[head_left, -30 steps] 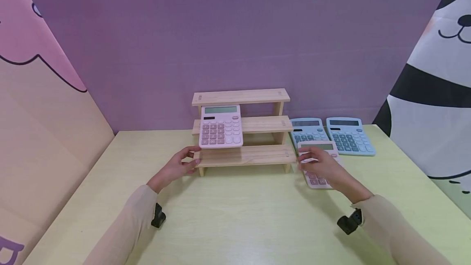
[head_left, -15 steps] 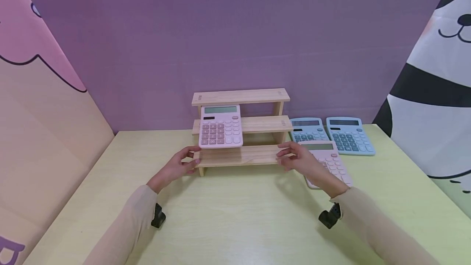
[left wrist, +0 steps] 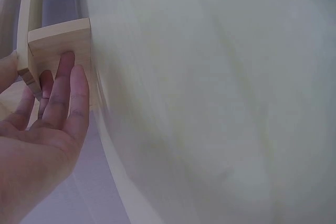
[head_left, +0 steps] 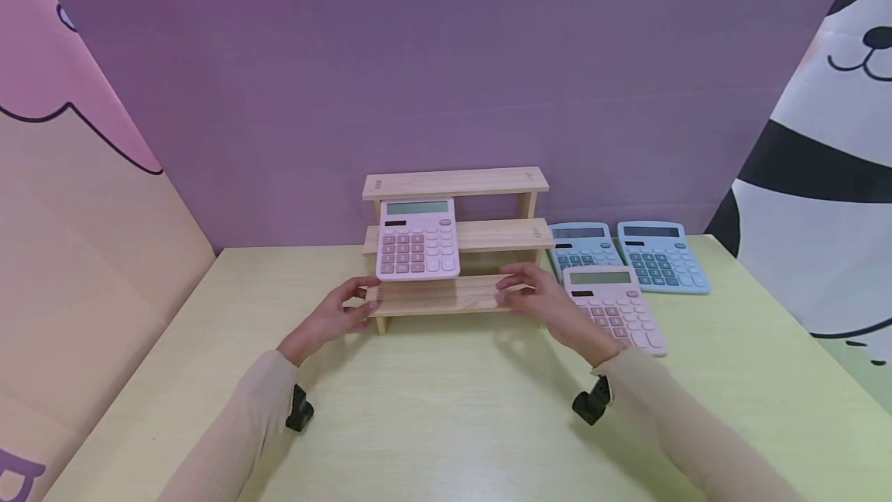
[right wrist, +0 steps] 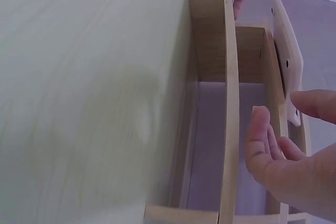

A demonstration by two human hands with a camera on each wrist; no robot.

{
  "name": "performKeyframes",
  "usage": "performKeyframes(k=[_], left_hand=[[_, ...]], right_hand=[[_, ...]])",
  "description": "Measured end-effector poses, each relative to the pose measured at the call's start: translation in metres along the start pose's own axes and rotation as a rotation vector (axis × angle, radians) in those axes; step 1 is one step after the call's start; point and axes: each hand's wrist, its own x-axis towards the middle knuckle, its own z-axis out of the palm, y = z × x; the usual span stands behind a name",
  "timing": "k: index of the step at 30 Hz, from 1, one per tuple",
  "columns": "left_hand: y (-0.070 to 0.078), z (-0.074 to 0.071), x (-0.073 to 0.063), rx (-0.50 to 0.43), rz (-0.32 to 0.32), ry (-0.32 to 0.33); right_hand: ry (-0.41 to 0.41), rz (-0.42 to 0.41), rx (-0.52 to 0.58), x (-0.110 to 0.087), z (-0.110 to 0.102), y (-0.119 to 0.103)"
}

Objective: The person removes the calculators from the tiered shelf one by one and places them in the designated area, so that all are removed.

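A three-step wooden display rack [head_left: 446, 299] stands on the table. A pink calculator [head_left: 418, 240] leans face-out in its left half, in front of the middle step. My left hand [head_left: 337, 314] holds the left end of the lowest step; in the left wrist view its fingers [left wrist: 60, 95] touch the side panel and the thumb is at the board's edge. My right hand [head_left: 533, 300] hovers by the right part of the lowest step, fingers loosely bent, holding nothing. In the right wrist view a gap separates it from the leaning calculator [right wrist: 289, 51].
A second pink calculator [head_left: 616, 308] lies right of the rack, partly behind my right hand and wrist. Two blue calculators [head_left: 584, 245] [head_left: 662, 254] lie behind it. A purple cloth [head_left: 446, 60] hangs behind the light table [head_left: 432, 417].
My right hand has moved left, from over the pink calculator on the table to the rack's lowest step. My left hand and the leaning calculator have stayed put.
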Motion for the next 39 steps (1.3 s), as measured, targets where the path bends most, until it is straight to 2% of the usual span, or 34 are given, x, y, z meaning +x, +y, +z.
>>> performKeyframes(k=[10, 22, 39], left_hand=[[-0.001, -0.001, 0.0, -0.001, -0.001, -0.005], [-0.004, -0.002, -0.001, 0.018, 0.023, -0.006], [-0.001, 0.0, 0.001, 0.005, 0.01, -0.005]], right_hand=[[-0.016, -0.062, 0.101, 0.012, 0.021, -0.002], [0.009, -0.023, 0.252, 0.026, 0.044, -0.009], [0.115, -0.044, 0.366, 0.038, 0.063, -0.014]])
